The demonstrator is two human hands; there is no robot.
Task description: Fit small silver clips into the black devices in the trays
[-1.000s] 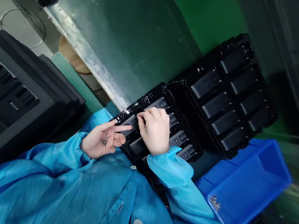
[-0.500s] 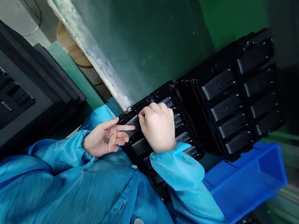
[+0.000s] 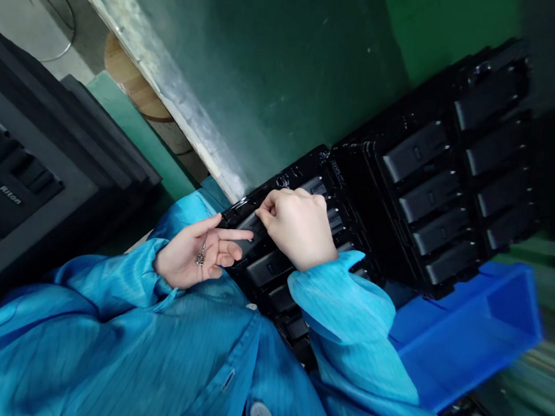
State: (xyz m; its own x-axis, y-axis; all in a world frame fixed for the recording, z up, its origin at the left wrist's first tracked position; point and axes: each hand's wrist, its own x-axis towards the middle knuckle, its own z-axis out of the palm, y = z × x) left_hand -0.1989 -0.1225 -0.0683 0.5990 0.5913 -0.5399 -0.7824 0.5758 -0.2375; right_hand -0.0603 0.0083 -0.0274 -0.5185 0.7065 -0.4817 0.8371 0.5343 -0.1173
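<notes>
My left hand [image 3: 200, 250] lies palm up, and its palm cradles a small cluster of shiny metal parts [image 3: 200, 257], too small to name. Its index finger reaches toward a black plastic tray [image 3: 271, 295] with rows of raised rectangular black pieces. Over that tray, my right hand [image 3: 300, 227] is closed in a pinch, thumb against fingers, just above a rectangular piece [image 3: 248, 228] near the tray's upper left edge. Whatever sits between those fingertips is hidden. Part of the tray is covered by my right hand and sleeve.
A stack of similar black trays [image 3: 431, 202] stands to the right. Below it is a blue plastic bin [image 3: 473, 337]. The green tabletop [image 3: 275, 54] stretches ahead with a worn pale edge. On the left are dark cases [image 3: 31, 167], one lettered "Riton", and a round wooden stool [image 3: 136, 85].
My right hand has shifted slightly, its wrist a little to the right, still pinching over the same piece. The left hand barely moves. The view has shifted a little.
</notes>
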